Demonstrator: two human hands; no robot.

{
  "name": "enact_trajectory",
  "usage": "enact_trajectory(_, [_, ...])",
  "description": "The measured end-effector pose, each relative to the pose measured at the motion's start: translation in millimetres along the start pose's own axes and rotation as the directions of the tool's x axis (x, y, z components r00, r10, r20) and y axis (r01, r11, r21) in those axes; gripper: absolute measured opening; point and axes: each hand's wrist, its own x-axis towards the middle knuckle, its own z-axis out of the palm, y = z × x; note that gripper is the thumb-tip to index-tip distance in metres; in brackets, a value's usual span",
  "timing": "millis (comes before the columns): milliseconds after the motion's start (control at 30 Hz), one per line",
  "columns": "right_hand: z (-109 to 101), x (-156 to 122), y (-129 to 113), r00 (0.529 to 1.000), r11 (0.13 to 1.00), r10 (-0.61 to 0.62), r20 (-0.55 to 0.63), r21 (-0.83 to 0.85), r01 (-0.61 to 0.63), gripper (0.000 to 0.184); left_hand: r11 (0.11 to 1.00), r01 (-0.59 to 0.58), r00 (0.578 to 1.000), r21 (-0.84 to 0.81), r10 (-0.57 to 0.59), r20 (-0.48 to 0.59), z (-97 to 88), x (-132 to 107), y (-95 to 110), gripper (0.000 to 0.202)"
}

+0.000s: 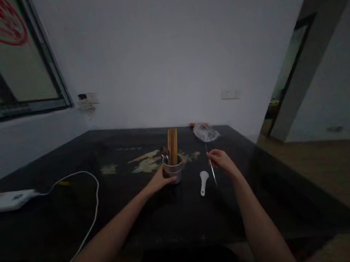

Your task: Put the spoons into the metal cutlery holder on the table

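My left hand [160, 180] is wrapped around the side of a grey cup [175, 174] that stands upright on the dark table. In the cup is a bundle of wooden chopsticks [173, 144], and a shiny metal piece [164, 154], its kind unclear, shows at the left rim. My right hand [219, 159] pinches a thin silver utensil [213, 173] by its middle, held nearly upright; its kind is too blurred to tell. A white soup spoon [204, 182] lies on the table between the cup and my right hand.
A crumpled clear plastic bag [206, 132] lies at the table's far edge. On the left, a white flat device [4, 201] has a white cable [97, 201] looping towards my left forearm. The dark table [137, 225] has a painted pattern; its right edge borders open floor.
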Motion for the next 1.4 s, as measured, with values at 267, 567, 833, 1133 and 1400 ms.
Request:
enact_trajectory(267, [16.1,-10.8,-22.1,0.995,0.951,-0.078,-0.053,0.297,0.091,0.041,0.999,0.035,0.998,-0.002,-0.035,-0.044,7.0,-1.8,6.4,0.079])
enact_trajectory(567, [41.4,-7.4,-50.2,0.951,0.842,-0.211,-0.224,0.453,0.294,0.035,1.0,0.017,0.997,0.0,-0.017,-0.071,7.9,0.8,5.0,0.081])
enact_trajectory(833, [72.2,9.1,-68.7,0.881,0.811,-0.373,-0.291,0.359,0.462,0.034,0.999,0.02,0.995,0.043,-0.016,-0.098,7.7,0.6,4.8,0.083])
enact_trajectory(1133, [105.0,19.8,-39.7,0.91,0.897,-0.38,-0.167,0.176,0.406,0.031,1.0,-0.019,0.995,0.01,0.02,-0.093,9.0,4.7,-2.7,0.08])
enact_trajectory(1400, [109.6,19.5,-19.1,0.922,0.926,-0.362,-0.139,0.06,0.373,0.029,1.0,-0.003,0.995,0.005,0.004,-0.095,9.0,5.0,-5.6,0.08])
